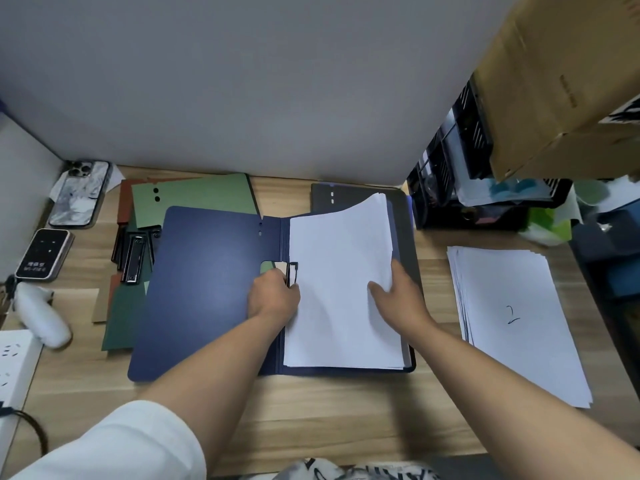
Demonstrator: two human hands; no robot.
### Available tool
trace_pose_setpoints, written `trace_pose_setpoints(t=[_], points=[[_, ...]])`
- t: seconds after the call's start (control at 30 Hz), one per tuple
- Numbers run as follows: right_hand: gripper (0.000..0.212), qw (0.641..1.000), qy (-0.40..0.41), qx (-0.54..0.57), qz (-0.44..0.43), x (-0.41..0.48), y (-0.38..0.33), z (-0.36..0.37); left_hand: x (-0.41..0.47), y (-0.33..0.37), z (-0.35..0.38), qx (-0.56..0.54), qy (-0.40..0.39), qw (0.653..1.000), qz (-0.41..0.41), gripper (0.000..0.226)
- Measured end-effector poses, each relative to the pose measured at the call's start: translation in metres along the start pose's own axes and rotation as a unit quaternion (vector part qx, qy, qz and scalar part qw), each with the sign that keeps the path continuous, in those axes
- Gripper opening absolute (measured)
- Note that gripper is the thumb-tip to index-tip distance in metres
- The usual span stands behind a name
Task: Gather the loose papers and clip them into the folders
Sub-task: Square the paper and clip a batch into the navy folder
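my left hand [273,295] pinching the black clip [292,274] on the open navy folder [204,289], right hand [398,296] gripping the paper stack [337,271] edge

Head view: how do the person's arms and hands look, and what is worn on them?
The left hand and right hand are bare: no gloves, no rings that I can see, no watch on either wrist. A loose white sleeve covers the left upper arm and ends near the elbow. The right arm is bare up to the picture's edge.
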State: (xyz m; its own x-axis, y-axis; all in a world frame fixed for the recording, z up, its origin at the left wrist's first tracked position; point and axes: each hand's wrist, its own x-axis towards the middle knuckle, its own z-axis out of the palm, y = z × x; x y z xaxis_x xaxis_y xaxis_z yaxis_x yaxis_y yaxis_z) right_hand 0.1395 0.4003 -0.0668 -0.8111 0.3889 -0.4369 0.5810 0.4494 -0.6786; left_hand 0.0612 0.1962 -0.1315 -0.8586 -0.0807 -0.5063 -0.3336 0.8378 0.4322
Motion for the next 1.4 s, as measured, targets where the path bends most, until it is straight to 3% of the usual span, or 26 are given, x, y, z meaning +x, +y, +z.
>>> trace_pose_setpoints(t=[0.1, 0.2, 0.27, 0.3, 0.37, 0.43, 0.47, 0.53, 0.6, 0.63, 0.77, 0.83, 0.93, 1.0, 1.1, 1.17, 1.23, 1.3, 1.4], points=[[0.047, 1.000, 0.019, 0.008, -0.001, 0.000, 0.001, -0.001, -0.005, 0.001, 0.001, -0.040, 0.001, 0.999, -0.012, 0.025], [0.052, 0.994, 0.102, -0.015, -0.028, -0.002, 0.010, -0.003, -0.011, -0.008, -0.003, -0.128, -0.027, 0.991, -0.013, 0.033], [0.058, 0.988, 0.140, -0.052, -0.024, -0.006, 0.018, -0.004, -0.021, -0.018, -0.012, -0.186, -0.059, 0.981, -0.003, 0.021], [0.061, 0.988, 0.144, -0.054, -0.007, -0.007, 0.022, -0.006, -0.024, -0.023, -0.015, -0.210, -0.075, 0.975, 0.002, 0.014], [0.062, 0.992, 0.119, -0.011, 0.033, -0.010, 0.026, -0.009, -0.030, -0.039, -0.027, -0.237, -0.071, 0.969, 0.014, 0.023], [0.053, 0.994, 0.082, 0.038, 0.066, -0.011, 0.030, -0.009, -0.035, -0.060, -0.044, -0.208, 0.004, 0.978, 0.018, 0.031], [0.047, 0.993, 0.071, 0.046, 0.079, -0.011, 0.033, -0.009, -0.034, -0.073, -0.049, -0.161, 0.064, 0.985, 0.001, 0.033], [0.039, 0.993, 0.060, 0.050, 0.086, -0.012, 0.035, -0.008, -0.042, -0.100, -0.066, -0.051, 0.164, 0.979, -0.110, 0.046], [0.034, 0.993, 0.057, 0.051, 0.087, -0.012, 0.033, -0.008, -0.048, -0.115, -0.078, -0.078, 0.151, 0.956, -0.238, 0.073], [0.031, 0.994, 0.057, 0.046, 0.082, -0.013, 0.030, -0.008, -0.050, -0.118, -0.082, -0.119, 0.132, 0.948, -0.264, 0.083], [0.021, 0.996, 0.065, 0.047, 0.041, -0.018, 0.012, -0.016, -0.056, -0.112, -0.094, -0.121, 0.130, 0.941, -0.288, 0.081], [0.019, 0.996, 0.073, 0.053, 0.005, -0.020, 0.000, -0.020, -0.063, -0.100, -0.107, -0.107, 0.149, 0.946, -0.266, 0.069], [0.018, 0.993, 0.052, 0.090, -0.053, -0.025, -0.022, -0.024, -0.084, -0.066, -0.135, -0.087, 0.189, 0.964, -0.163, 0.053], [0.035, 0.991, 0.012, 0.114, -0.065, -0.030, -0.035, -0.021, -0.101, -0.034, -0.148, -0.132, 0.177, 0.973, -0.065, 0.059], [0.046, 0.976, -0.067, 0.200, -0.059, -0.042, -0.050, -0.015, -0.124, 0.010, -0.137, -0.344, -0.019, 0.937, 0.064, 0.057], [0.040, 0.965, -0.136, 0.220, -0.048, -0.051, -0.053, -0.013, -0.132, 0.023, -0.111, -0.347, -0.164, 0.917, 0.110, 0.054], [0.035, 0.968, -0.155, 0.192, -0.047, -0.052, -0.044, -0.012, -0.129, 0.018, -0.081, -0.304, -0.213, 0.921, 0.114, 0.046], [0.039, 0.977, -0.116, 0.180, -0.025, -0.043, -0.027, -0.014, -0.123, 0.007, -0.059, -0.299, -0.171, 0.935, 0.080, 0.042], [0.045, 0.973, -0.053, 0.225, 0.021, -0.029, 0.004, -0.028, -0.112, -0.013, -0.041, -0.241, -0.104, 0.965, -0.021, 0.067]])
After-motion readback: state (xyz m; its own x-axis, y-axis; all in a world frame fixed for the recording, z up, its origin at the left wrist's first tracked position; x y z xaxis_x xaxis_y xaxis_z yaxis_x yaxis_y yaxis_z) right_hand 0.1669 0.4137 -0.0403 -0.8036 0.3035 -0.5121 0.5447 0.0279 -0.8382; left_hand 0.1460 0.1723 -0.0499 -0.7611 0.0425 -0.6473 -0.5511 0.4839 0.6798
